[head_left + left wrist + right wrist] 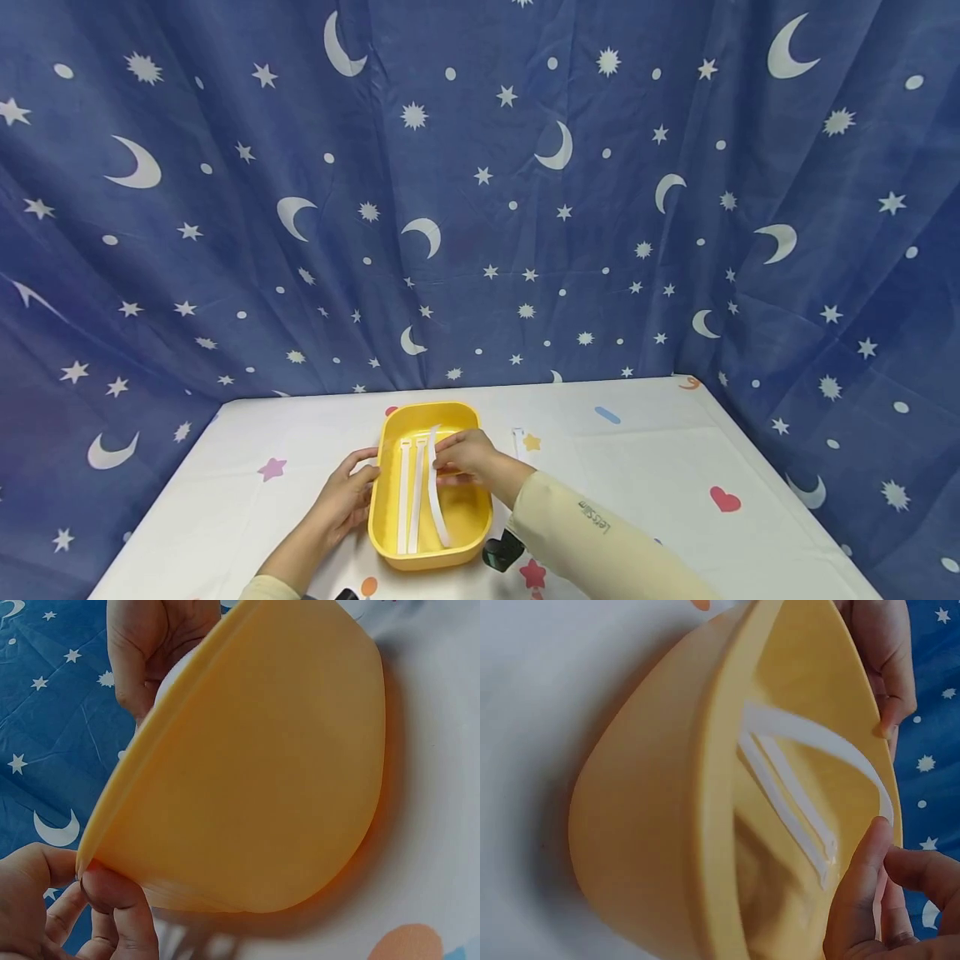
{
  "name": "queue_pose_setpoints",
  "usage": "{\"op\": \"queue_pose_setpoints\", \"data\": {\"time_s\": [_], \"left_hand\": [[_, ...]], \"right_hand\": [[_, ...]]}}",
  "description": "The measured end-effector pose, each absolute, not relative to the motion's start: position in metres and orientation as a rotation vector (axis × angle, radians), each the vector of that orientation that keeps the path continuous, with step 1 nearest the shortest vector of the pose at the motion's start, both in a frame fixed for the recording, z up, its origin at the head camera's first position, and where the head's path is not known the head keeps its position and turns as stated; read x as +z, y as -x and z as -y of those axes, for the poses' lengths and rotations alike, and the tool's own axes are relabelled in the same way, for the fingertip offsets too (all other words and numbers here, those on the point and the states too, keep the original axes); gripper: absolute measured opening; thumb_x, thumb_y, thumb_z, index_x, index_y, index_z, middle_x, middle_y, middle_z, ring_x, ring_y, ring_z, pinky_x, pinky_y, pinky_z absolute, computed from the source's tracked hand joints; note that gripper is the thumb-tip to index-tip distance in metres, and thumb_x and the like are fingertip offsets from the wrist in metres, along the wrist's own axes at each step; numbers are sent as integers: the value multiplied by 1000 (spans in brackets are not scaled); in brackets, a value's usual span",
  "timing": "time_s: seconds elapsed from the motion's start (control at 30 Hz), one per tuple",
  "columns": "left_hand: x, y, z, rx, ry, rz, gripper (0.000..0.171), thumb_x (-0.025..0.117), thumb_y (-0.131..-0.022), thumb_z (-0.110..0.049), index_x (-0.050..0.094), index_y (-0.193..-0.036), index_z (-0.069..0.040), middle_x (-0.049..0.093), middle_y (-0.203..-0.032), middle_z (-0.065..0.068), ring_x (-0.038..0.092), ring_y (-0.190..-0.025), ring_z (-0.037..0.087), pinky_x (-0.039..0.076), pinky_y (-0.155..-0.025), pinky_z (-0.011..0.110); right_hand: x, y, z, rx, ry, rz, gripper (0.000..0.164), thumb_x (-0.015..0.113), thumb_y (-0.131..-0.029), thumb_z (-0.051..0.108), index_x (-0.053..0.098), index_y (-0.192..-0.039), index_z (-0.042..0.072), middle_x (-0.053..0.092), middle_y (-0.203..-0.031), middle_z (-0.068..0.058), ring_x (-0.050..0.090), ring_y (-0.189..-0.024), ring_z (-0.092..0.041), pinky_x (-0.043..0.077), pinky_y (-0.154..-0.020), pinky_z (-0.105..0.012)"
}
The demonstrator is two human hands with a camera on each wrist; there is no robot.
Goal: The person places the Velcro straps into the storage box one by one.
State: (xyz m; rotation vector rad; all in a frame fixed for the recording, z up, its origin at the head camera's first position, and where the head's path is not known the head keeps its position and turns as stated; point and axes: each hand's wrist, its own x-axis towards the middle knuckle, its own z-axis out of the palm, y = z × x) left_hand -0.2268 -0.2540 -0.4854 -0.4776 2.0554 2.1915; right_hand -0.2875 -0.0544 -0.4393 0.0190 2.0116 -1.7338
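My left hand [343, 502] pinches the left rim of a yellow plastic bin [431, 563], thumb and fingertips at its edge in the left wrist view. Inside, my right hand [471, 457] pinches one flat white strap [821, 736] near its far end. That strap bows upward in the right wrist view, and its other end reaches down toward the near wall. Two more white straps with slotted ends, a left one [403, 500] and a right one [417, 500], lie side by side on the bin's floor.
Another white strap [518, 443] lies on the table just right of the bin, partly hidden by my right arm. A black device [502, 551] sits at my right wrist. The white patterned tablecloth [637, 475] ends at a blue curtain [480, 250] behind.
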Motion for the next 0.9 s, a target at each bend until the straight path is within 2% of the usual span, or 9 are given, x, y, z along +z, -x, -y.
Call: {"op": "queue_pose_setpoints", "data": {"time_s": [0.17,0.53,0.9], "left_hand": [[-485,226,254,2192,467,-2054,45,49,-97,-13,42,-142,-10,63,-105,16,64,-80,15,60,-72,34],[-486,227,255,2204,449,-2032,45,48,-98,-14,41,-142,-10,63,-105,15,65,-81,16,60,-72,34],[-486,226,256,2194,437,-2045,45,48,-99,-14,40,-143,-9,64,-107,17,65,-81,16,60,-72,36]], "right_hand": [[-446,287,60,-1726,-22,-2017,23,70,-79,-12,66,-102,-7,59,-75,-8,60,-61,-15,61,-63,-33],[-455,282,68,-1730,-35,-2073,22,66,-79,-16,64,-99,-7,55,-71,-6,56,-55,-14,61,-66,-41],[-464,277,73,-1684,-34,-2159,18,65,-78,-16,63,-94,-7,54,-61,-6,55,-47,-12,61,-58,-37]]}}
